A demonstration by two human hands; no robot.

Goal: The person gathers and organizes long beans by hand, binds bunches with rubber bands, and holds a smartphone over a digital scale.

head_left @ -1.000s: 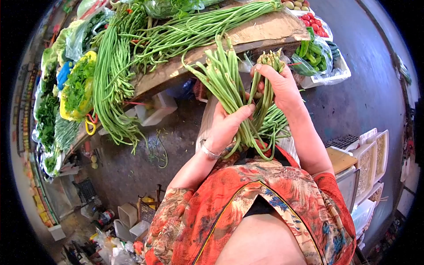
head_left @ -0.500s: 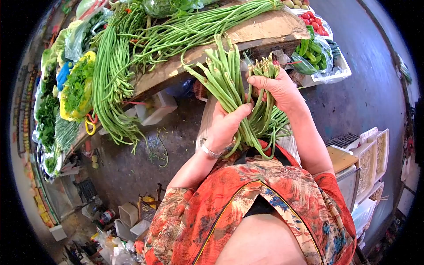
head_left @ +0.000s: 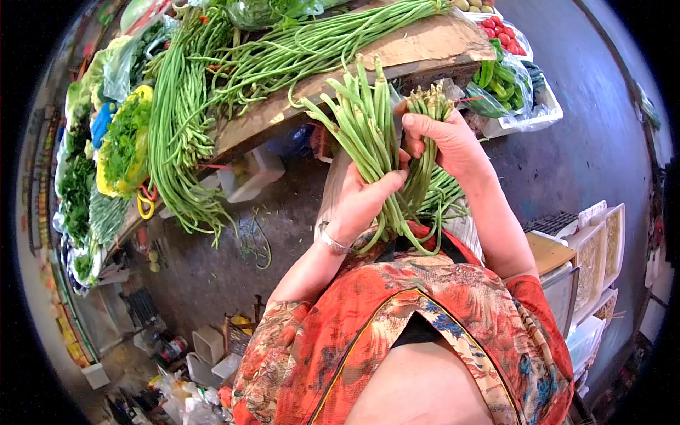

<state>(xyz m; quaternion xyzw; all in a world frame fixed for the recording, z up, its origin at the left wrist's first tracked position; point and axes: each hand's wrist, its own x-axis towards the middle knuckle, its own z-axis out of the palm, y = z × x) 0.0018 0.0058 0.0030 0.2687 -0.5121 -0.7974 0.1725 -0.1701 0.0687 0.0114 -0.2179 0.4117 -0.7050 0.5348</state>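
A bundle of long green beans (head_left: 365, 131) is wrapped in the fingers of my left hand (head_left: 365, 202), its cut ends pointing up and away from me. My right hand (head_left: 450, 145) closes round a second, thinner bunch of long beans (head_left: 423, 166), the thumb pressed near the brownish stem ends. Both bunches are side by side, and their lower lengths hang toward my lap, where more beans (head_left: 445, 195) lie. The fingertips of both hands are partly hidden behind the beans.
Ahead, a wooden board (head_left: 425, 46) bears a pile of long beans (head_left: 304, 57); another heap (head_left: 180, 134) droops over its edge at left. Leafy greens in a yellow bag (head_left: 110, 180) stand beyond. Green peppers (head_left: 501, 85) and tomatoes (head_left: 504, 34) sit at right. White bins (head_left: 593, 255) are stacked lower right.
My right hand has shifted slightly right with its bunch, which now looks more gathered and upright. The left hand's bundle has tilted a little more upright.
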